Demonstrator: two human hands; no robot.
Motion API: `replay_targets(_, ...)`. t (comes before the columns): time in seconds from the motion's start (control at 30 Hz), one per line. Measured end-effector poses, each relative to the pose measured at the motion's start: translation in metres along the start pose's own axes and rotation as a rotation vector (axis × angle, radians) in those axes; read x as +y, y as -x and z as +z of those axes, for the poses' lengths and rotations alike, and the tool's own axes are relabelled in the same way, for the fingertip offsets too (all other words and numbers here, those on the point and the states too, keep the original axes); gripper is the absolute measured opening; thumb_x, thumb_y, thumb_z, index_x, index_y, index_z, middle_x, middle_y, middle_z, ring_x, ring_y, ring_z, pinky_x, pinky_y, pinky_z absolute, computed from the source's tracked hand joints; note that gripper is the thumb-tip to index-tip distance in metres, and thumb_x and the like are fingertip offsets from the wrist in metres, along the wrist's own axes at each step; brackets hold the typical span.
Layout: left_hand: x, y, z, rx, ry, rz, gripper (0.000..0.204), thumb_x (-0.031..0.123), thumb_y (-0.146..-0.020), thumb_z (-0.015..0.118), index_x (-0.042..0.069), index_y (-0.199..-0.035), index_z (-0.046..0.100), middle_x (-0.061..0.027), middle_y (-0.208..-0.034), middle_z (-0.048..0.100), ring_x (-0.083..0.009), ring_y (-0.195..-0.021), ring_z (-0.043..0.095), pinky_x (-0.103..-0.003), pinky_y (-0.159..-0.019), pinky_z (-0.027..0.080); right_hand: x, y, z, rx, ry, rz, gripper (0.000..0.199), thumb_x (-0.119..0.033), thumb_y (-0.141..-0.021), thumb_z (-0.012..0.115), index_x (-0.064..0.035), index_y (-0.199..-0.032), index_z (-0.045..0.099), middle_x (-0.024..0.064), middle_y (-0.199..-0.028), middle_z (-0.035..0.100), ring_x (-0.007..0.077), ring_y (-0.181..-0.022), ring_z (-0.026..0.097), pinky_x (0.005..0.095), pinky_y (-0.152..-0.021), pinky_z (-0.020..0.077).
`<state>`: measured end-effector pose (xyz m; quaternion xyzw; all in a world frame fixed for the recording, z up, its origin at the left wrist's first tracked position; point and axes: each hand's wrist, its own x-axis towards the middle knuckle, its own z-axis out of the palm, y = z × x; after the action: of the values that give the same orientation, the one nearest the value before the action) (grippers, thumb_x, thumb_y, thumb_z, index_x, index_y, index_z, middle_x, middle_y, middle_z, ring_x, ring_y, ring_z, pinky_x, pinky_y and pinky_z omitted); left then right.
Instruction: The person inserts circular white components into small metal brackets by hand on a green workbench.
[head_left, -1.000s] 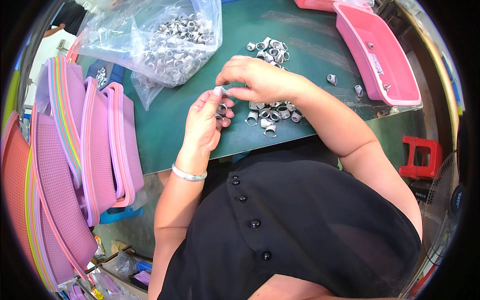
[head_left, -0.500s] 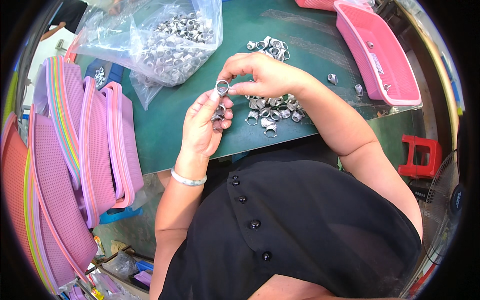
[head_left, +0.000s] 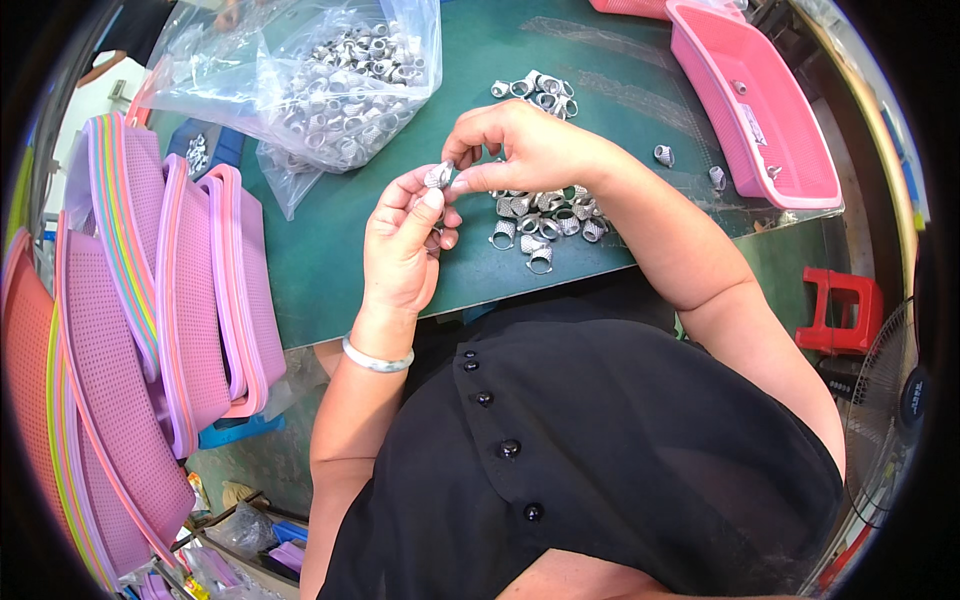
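Over the green table, my left hand (head_left: 398, 235) pinches a silver-grey metal ring (head_left: 438, 177) between thumb and forefinger. More metal shows under its curled fingers, mostly hidden. My right hand (head_left: 530, 150) meets it from the right, thumb and fingertips closed at the ring's edge. Below the right hand lies a pile of similar wide, textured rings (head_left: 548, 218), partly covered by that hand. Just beyond it is a smaller group of rings (head_left: 545, 90). A clear plastic bag (head_left: 285, 85) full of such rings lies at the far left.
Stacked pink and purple perforated baskets (head_left: 190, 290) line the left side. A pink basket (head_left: 700, 100) at the right holds a few small pieces. Two loose rings (head_left: 664, 155) lie near it. A red stool (head_left: 843, 312) and a fan (head_left: 880, 400) stand at right.
The ring at my fingertips has turned: its round opening faced up before, and now its textured side shows. My left fingers have closed in around it; both arms stay nearly still.
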<state>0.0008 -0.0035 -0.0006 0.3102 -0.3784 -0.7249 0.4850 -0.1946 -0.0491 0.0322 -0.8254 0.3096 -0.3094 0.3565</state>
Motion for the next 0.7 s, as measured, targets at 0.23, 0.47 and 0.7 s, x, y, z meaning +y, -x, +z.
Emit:
replay_targets(0.23,-0.0052,0.0015,0.004,0.099,-0.16,0.161,0.032,0.003,-0.082,0.063,0.003,-0.112,0.052,-0.002,-0.091,0.059,-0.0087,-0.071,0.055,-0.019,-0.055,0.043,0.0007,-0.0009,0.0031,0.03,-0.021,-0.055,0.026,-0.018,-0.075,0.07,-0.0046,-0.096,0.062,0.0042,-0.088,0.062,0.0145,-0.081,0.058,0.0283,-0.068,0.0447)
replay_targets(0.47,-0.0045,0.0019,0.0061,0.107,-0.138,0.234,0.035,0.0,-0.078,0.066,0.0,-0.111,0.053,-0.0018,-0.091,0.057,-0.0066,-0.069,0.052,-0.018,-0.056,0.042,0.0017,-0.0009,0.0041,0.026,-0.034,-0.084,0.03,-0.014,-0.073,0.069,-0.0047,-0.1,0.061,0.0046,-0.091,0.062,0.0156,-0.083,0.058,0.0288,-0.07,0.0447)
replay_targets(0.7,-0.0049,0.0012,0.0076,0.11,-0.181,0.285,0.033,0.001,-0.077,0.068,0.0,-0.108,0.055,-0.0014,-0.087,0.057,-0.0058,-0.065,0.05,-0.018,-0.055,0.042,0.0018,-0.0007,0.0039,0.006,-0.045,-0.084,0.031,-0.012,-0.073,0.069,-0.0042,-0.101,0.06,0.0052,-0.091,0.062,0.0155,-0.083,0.058,0.0286,-0.07,0.0449)
